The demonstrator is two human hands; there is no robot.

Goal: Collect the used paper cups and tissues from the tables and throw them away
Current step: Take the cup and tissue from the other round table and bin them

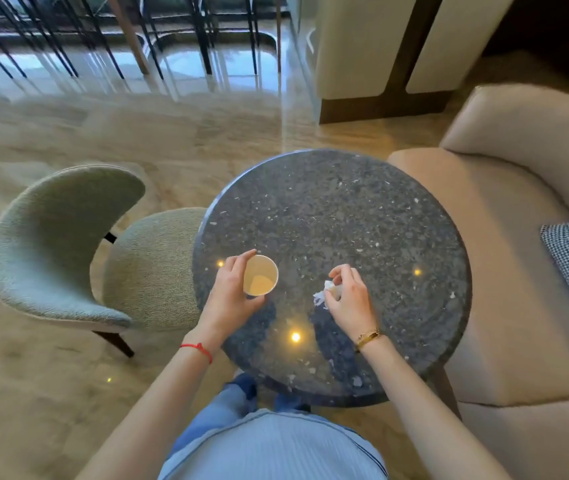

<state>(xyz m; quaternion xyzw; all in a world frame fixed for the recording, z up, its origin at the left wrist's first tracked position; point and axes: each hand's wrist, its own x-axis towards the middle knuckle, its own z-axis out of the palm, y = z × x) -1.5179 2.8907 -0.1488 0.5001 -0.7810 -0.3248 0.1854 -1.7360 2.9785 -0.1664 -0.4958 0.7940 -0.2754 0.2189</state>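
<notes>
A: Start at the left hand (231, 292). What is it doing?

B: Its fingers and thumb curl round the paper cup (260, 275), wrapping the wall from the nine o'clock side, over the near left part of the round stone table (345, 202). Whether the cup's base touches the top I cannot tell.

A: How will the cup handle?

B: Light and thin-walled, I'd judge, so it will dent under a hard squeeze. It looks empty, or nearly so; if any drink is left, tilting could spill it. A gentle wrap round the wall, kept upright, seems the right hold.

A: And the right hand (348, 296)?

B: Its fingertips pinch a crumpled white tissue (322, 296), at three o'clock from the cup and apart from it, just above or on the tabletop.

A: Its handling?

B: Soft, almost weightless, apt to tear or shed bits. Gathering it into the palm would be safer than a fingertip pinch.

A: Beyond the table?

B: A green chair (54, 244) at nine o'clock, a beige sofa (518, 271) at three.
</notes>
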